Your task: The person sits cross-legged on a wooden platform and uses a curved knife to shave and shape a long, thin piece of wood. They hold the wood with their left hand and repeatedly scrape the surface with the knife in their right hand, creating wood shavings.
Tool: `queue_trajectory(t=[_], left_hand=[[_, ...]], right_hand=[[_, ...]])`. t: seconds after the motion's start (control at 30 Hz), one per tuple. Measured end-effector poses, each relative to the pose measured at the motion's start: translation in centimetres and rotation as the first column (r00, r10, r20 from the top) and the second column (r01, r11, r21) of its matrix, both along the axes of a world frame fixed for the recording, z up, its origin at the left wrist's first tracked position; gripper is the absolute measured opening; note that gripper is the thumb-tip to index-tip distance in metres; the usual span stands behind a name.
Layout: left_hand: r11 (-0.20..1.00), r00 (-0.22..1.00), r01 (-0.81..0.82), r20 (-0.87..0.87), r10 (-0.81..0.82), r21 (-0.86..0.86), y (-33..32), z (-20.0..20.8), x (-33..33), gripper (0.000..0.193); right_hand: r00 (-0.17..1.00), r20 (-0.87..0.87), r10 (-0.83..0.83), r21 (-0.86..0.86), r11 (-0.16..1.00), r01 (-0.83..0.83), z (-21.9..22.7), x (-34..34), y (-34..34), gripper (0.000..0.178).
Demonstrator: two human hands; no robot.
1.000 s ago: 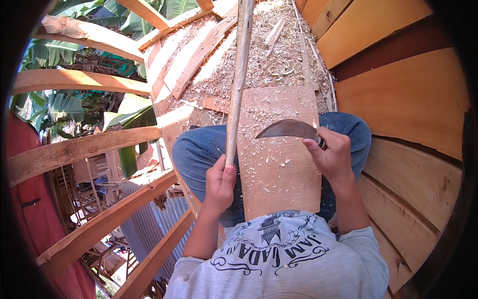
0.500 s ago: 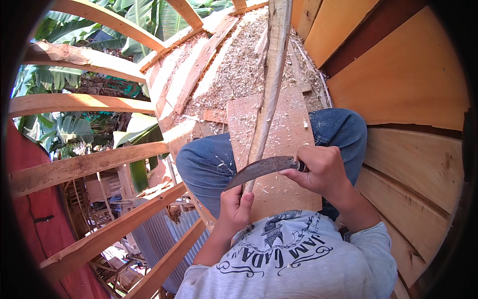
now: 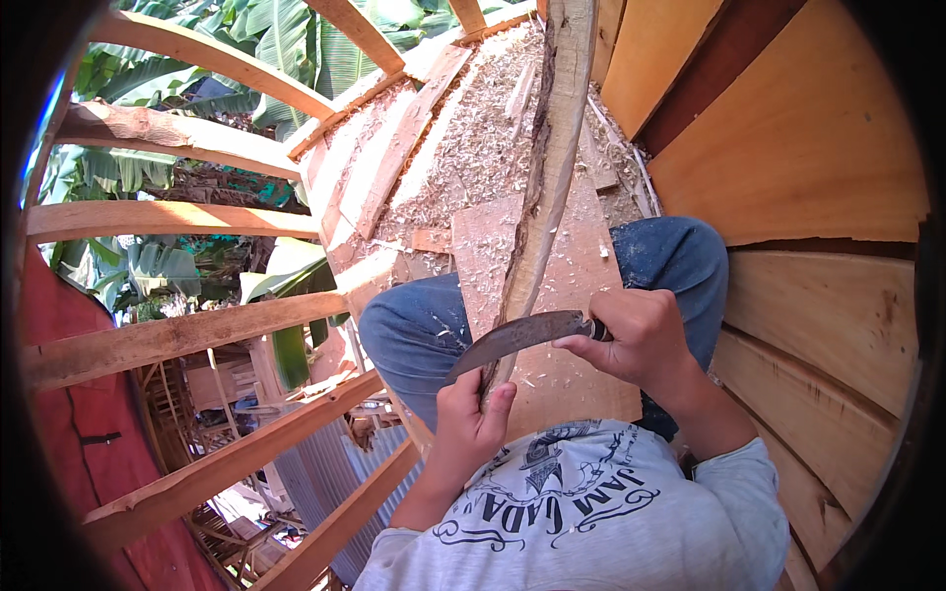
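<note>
My left hand (image 3: 473, 414) is closed round the near end of a long wooden pole (image 3: 552, 197). The pole is pale, with dark bark along its left edge, and slants away past the top of the view. My right hand (image 3: 636, 335) grips the handle of a curved, dark-bladed knife (image 3: 517, 343). Its blade lies across the pole just beyond my left hand, its tip close to my left fingers. Whether the edge bites into the wood cannot be made out. Beneath the pole, a flat board (image 3: 581, 379) rests across my lap.
Shavings (image 3: 458, 148) cover the floor ahead, with loose planks (image 3: 409, 143) among them. A wooden panel wall (image 3: 798, 158) rises close on my right. Slatted rails (image 3: 187, 330) run along the left, with banana leaves (image 3: 296, 49) and corrugated metal sheets (image 3: 330, 483) beyond.
The pole has turned in my left hand, so its bark edge and a broader pale face now show. Its far part has shifted slightly right. Both hands keep their holds, the knife nearly in place.
</note>
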State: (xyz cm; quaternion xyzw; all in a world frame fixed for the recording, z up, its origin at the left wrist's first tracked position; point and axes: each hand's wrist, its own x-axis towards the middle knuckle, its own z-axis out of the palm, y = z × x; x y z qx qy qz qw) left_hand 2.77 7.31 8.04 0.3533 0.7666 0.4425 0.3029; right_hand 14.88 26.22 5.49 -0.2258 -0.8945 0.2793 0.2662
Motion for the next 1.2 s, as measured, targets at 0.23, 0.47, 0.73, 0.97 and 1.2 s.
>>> queue_trajectory(t=[0.23,0.47,0.73,0.97,1.2], left_hand=[[1.000,0.999,0.012,-0.045,-0.012,-0.006,-0.1,-0.1,0.5,0.019],[0.995,0.998,0.026,-0.056,-0.031,-0.093,-0.3,1.2,0.5,0.023],[0.997,0.995,0.003,-0.096,-0.010,-0.082,0.3,1.1,0.6,0.022],[0.993,0.995,0.001,-0.099,-0.013,-0.115,1.3,1.9,0.5,0.020],[0.975,0.994,0.020,-0.102,-0.044,-0.219,1.4,1.9,0.1,0.020]], right_hand=[[0.997,0.043,0.058,-0.049,0.997,-0.056,0.2,1.0,0.7,0.048],[0.991,0.010,-0.130,-0.149,0.980,0.130,-0.5,1.4,2.5,0.050],[0.996,0.018,-0.082,-0.161,0.983,0.084,-0.3,1.3,1.3,0.049],[0.999,0.036,-0.007,-0.056,0.998,0.009,-0.1,1.1,1.0,0.052],[0.996,0.060,-0.066,-0.025,0.997,0.068,-0.4,1.0,1.8,0.052]])
